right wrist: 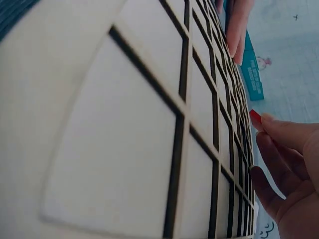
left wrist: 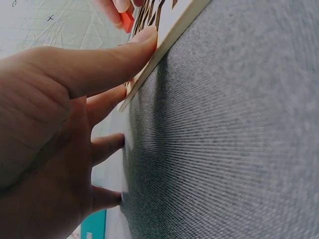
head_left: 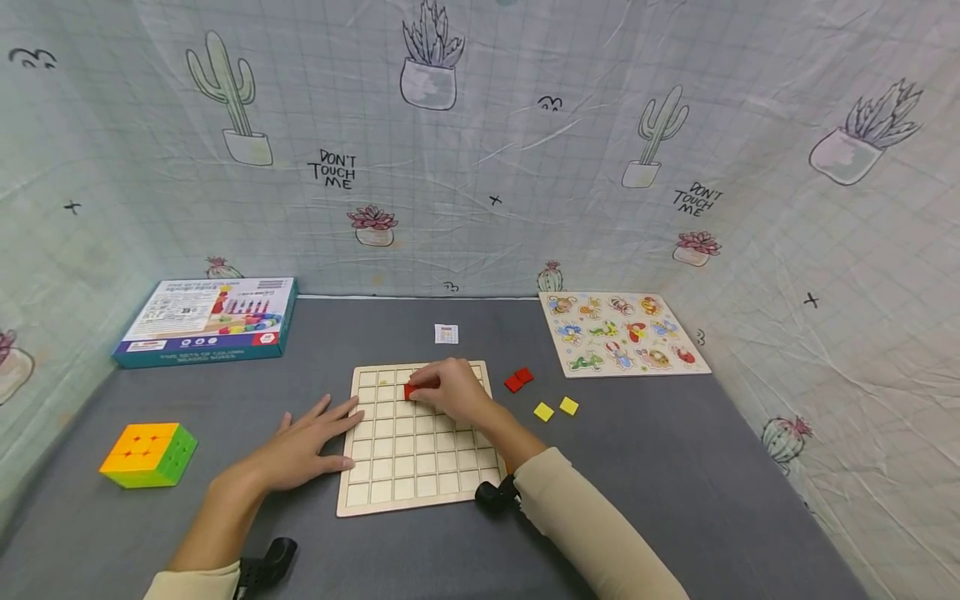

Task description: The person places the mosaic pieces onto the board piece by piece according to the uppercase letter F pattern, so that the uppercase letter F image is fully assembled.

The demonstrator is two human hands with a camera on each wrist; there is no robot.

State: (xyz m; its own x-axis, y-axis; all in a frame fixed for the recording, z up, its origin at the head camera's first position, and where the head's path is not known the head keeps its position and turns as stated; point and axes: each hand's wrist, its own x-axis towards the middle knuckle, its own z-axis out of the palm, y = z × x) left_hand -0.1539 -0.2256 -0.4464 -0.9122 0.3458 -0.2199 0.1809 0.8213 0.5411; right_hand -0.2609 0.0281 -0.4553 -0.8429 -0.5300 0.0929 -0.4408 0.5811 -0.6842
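A wooden grid board lies on the dark table. My right hand pinches a red square tile at the board's upper part; in the right wrist view the red tile shows between thumb and fingertip. My left hand lies spread at the board's left edge, its thumb and a fingertip on the rim in the left wrist view, the other fingers on the table. Two red tiles and two yellow tiles lie right of the board. A yellowish mark shows in a top-row cell, too small to identify.
A puzzle cube sits at the left, with a boxed bead set behind it. An insect picture board lies at the back right. A small white printed card is behind the grid board.
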